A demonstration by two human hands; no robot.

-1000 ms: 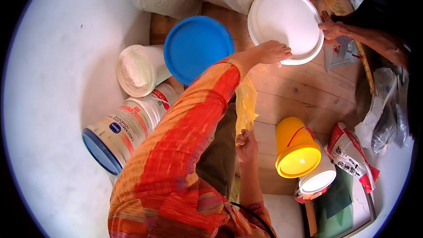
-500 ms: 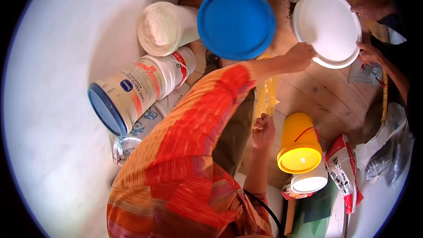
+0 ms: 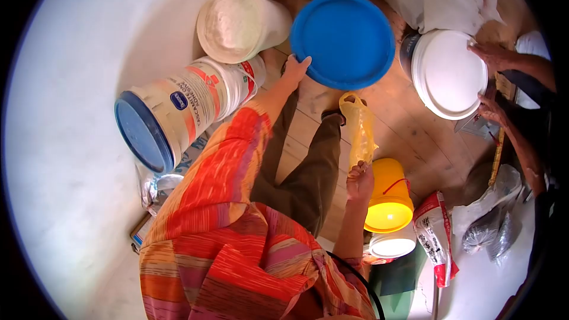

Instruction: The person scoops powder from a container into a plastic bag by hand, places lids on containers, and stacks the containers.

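Observation:
My left hand (image 3: 295,69) grips the near left rim of a round blue lid (image 3: 344,41), its thumb over the edge. What stands beneath the lid is hidden. My right hand (image 3: 359,182) is closed around the bottom end of a crumpled yellow plastic bag (image 3: 359,127), whose handle loop lies near the blue lid. Just beyond my right hand is a yellow bucket (image 3: 389,198) with a red handle. Another person's two hands (image 3: 491,56) hold a white-lidded bucket (image 3: 449,74) at the right.
An adhesive bucket (image 3: 195,104) with a blue lid leans at the left, beside a cream bucket (image 3: 237,25). White sacks (image 3: 450,0) lie at the back. A red-and-white bag (image 3: 435,231) and clear plastic bags (image 3: 492,231) sit at right on the plank floor (image 3: 409,130).
My left hand has moved left from the white lid's edge to the blue lid's rim. The right hand still holds the yellow bag. The view has shifted, and the white-lidded bucket shows more of its side.

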